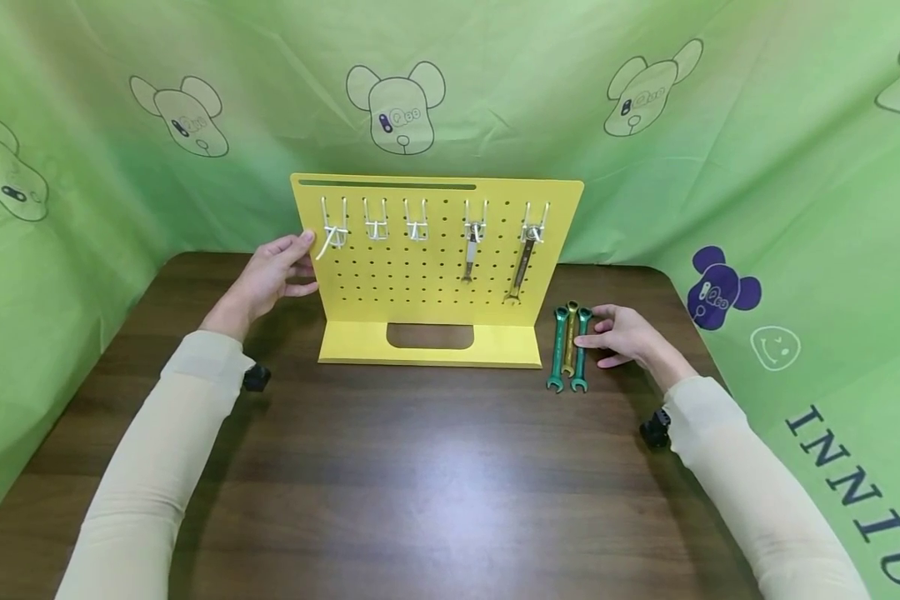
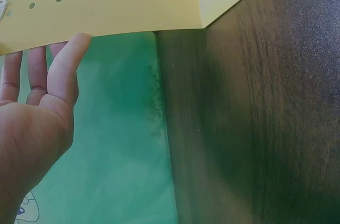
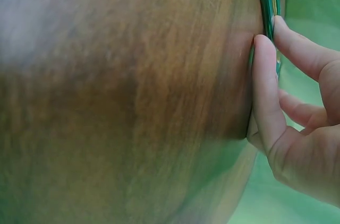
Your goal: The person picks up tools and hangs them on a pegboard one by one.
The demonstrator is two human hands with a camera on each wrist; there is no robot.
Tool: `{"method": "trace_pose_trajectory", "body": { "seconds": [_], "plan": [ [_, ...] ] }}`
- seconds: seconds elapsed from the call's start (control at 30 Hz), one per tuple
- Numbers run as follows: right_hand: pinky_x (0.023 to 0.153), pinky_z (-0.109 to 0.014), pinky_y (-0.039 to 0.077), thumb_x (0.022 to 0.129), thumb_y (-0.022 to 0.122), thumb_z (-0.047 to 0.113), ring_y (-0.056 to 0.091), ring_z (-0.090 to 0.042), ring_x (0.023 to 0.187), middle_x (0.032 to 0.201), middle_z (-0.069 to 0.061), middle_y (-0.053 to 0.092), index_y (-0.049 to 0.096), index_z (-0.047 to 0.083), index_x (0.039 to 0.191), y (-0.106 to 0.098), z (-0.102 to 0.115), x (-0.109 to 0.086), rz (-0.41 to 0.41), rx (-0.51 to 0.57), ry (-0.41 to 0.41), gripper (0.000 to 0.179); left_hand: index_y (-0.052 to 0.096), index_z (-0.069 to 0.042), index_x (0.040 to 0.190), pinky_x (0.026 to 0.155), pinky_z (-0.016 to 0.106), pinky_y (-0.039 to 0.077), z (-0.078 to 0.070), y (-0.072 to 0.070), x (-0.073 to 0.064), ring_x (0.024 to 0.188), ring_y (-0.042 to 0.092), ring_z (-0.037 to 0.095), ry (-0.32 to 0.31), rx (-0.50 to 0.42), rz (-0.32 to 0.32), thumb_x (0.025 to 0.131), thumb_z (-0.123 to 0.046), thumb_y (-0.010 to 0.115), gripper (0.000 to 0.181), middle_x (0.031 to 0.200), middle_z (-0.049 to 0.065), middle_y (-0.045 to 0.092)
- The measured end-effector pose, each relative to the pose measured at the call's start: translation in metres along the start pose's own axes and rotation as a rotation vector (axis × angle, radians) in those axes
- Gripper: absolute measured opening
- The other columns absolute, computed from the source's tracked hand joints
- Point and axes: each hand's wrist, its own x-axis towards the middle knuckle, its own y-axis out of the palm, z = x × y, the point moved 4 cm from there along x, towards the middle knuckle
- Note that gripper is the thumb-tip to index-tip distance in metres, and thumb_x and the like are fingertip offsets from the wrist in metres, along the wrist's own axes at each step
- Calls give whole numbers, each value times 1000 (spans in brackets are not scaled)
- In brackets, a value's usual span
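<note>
A yellow pegboard (image 1: 420, 287) stands upright at the back of the table. My left hand (image 1: 273, 267) grips its left edge, thumb at the front and other fingers partly hidden behind; the left wrist view shows that hand (image 2: 42, 112) at the same edge. On the table right of the board lie a green wrench (image 1: 558, 350), a gold wrench (image 1: 570, 337) and another green wrench (image 1: 581, 358), side by side, open ends toward me. My right hand (image 1: 626, 337) pinches the rightmost green one between thumb and index finger, as the right wrist view also shows.
White hooks line the pegboard's upper part. A short silver wrench (image 1: 470, 254) and a longer dark wrench (image 1: 523, 267) hang from the two rightmost hooks. The leftmost hook (image 1: 333, 236) has a prong slanting down. A green printed curtain (image 1: 495, 125) surrounds the brown table (image 1: 390, 467).
</note>
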Motion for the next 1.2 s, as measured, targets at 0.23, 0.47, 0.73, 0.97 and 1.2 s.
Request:
{"method": "trace_pose_trajectory", "body": {
  "seconds": [0.23,0.47,0.73,0.97,1.2],
  "plan": [
    [73,-41,65,93,78,17,53,-35,115,145,-31,33,17,-5,158,-4,-1,-3,0,-27,10,92,68,-13,104,90,41,61,1,4,0,99,64,23,4,-16,18,96,-52,64,40,103,8,63],
    [74,-41,65,95,74,11,57,-32,111,144,-31,37,14,-5,158,-13,4,-7,4,-46,14,89,69,-13,102,89,40,61,6,8,2,95,65,22,12,-51,17,96,-50,65,38,101,7,64],
    [75,-41,65,96,73,9,58,-30,111,139,-30,44,10,-6,158,-10,5,-10,2,-35,31,90,69,-13,105,91,40,60,4,8,-2,98,64,22,15,-23,32,97,-51,63,39,104,9,63],
    [76,-40,65,95,73,7,56,-31,114,139,-29,45,12,-4,159,3,9,-4,-3,7,26,89,69,-13,106,88,37,61,-5,-3,-7,97,64,22,27,-14,26,97,-50,64,38,105,9,63],
    [75,-39,65,94,70,2,53,-36,116,139,-30,46,12,-6,158,0,6,-6,-18,-1,24,87,71,-14,101,89,40,61,-4,0,-5,95,65,22,20,-42,38,97,-47,64,34,102,8,65]
  ]
}}
